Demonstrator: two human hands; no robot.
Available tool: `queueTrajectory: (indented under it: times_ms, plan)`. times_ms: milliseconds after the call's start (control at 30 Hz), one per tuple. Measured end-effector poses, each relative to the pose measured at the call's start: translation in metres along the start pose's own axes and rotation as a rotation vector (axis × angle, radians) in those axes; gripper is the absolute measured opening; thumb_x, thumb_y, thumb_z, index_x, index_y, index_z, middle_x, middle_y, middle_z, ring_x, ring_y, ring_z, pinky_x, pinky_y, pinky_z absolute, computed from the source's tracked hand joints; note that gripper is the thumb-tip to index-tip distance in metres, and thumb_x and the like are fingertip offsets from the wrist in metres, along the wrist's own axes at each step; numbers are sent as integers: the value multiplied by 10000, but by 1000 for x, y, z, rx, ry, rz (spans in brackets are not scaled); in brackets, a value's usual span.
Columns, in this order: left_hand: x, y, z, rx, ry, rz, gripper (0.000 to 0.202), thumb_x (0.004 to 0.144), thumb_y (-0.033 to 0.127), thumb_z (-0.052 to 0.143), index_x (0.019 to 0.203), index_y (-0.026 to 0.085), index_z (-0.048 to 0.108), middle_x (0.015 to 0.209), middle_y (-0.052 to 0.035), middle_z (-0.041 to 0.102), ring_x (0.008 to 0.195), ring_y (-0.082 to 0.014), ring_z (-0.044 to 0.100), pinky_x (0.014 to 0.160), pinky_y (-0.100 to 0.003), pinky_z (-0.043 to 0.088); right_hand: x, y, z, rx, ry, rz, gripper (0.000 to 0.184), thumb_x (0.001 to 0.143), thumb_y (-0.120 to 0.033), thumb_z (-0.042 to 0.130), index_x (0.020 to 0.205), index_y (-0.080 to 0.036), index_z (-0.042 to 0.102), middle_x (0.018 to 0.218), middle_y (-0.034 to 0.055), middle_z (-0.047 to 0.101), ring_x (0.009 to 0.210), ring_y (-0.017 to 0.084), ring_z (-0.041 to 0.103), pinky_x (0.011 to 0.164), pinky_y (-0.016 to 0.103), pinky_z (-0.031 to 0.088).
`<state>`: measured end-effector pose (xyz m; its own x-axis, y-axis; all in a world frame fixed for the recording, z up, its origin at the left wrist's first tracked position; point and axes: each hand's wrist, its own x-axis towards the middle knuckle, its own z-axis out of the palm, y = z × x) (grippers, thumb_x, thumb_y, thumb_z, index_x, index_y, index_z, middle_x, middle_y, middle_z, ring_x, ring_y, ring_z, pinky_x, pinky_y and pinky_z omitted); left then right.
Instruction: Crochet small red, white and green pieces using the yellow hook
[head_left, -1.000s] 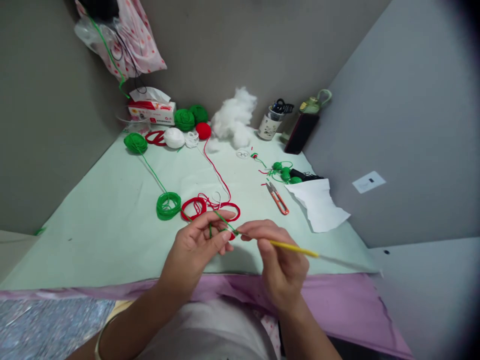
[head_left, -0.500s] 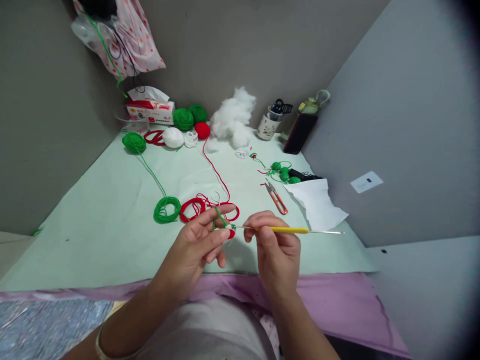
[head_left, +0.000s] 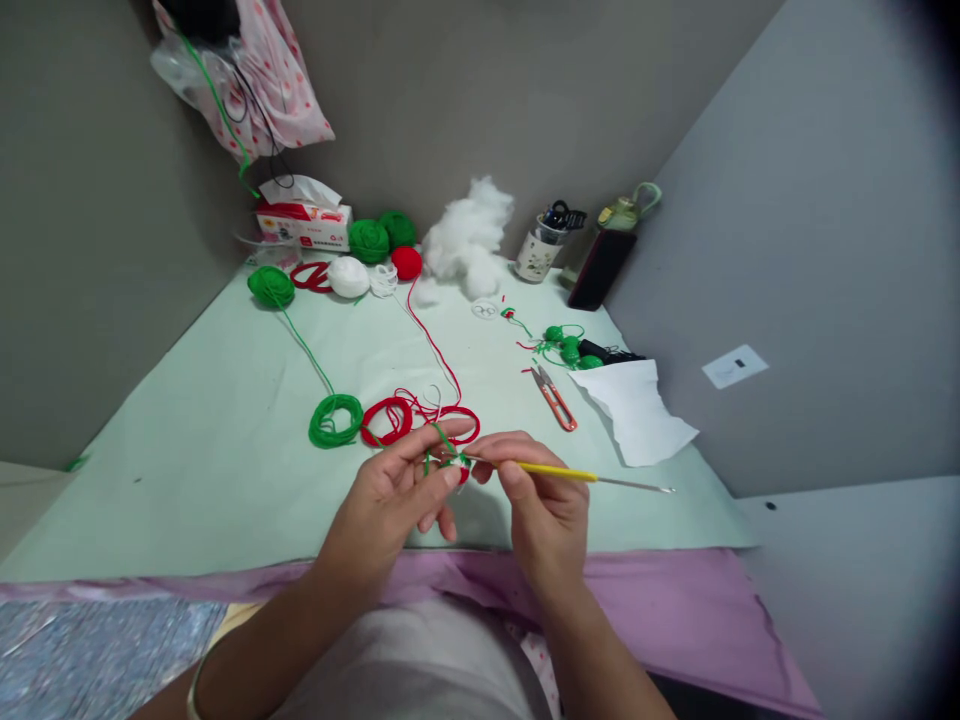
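**Hook and yarn, hands close together**

Right hand (head_left: 544,510) pinches yellow crochet hook (head_left: 559,472), shaft pointing right, tip end at the small crochet piece (head_left: 459,468). Left hand (head_left: 390,500) closed on that piece, green yarn (head_left: 442,438) over its forefinger. Just beyond: red yarn coils (head_left: 390,418), green coil (head_left: 335,419) to the left. Snips (head_left: 555,398) farther right on table (head_left: 225,440).
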<state>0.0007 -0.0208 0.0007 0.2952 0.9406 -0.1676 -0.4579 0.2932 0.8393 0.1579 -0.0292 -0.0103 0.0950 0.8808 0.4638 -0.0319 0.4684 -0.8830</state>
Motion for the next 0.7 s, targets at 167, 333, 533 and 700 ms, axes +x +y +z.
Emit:
queueTrajectory:
  times_ms: [167,333,533,700]
  plan:
    - [4,-3,1,-41,79,4,414,781,266,927,1185,251,837,824,36,640,489,-15,462,503,-166,509,-9,1,1,-398,-47,-228,311,998,-114,650,1197,-311,786,1040,46,783,922,197,742,772,331,622]
    - [9,4,2,-223,-18,-211,381,768,288,939,1122,178,854,638,77,505,448,-4,261,428,-137,405,-8,4,-6,-483,-68,-353,370,990,-95,640,1271,-297,769,1071,72,783,955,220,744,803,363,626]
    - [10,10,0,-206,-28,-143,278,805,230,905,1077,194,861,640,73,519,472,-18,295,473,-146,447,5,3,-5,130,84,87,162,1023,-265,669,981,-271,825,865,21,744,715,142,668,639,274,555]
    - [6,7,5,-111,-15,-97,302,762,282,941,1043,210,858,869,-19,714,632,-76,588,640,-206,574,2,9,-2,164,47,187,144,1002,-331,710,989,-252,829,926,45,776,824,170,708,727,294,596]
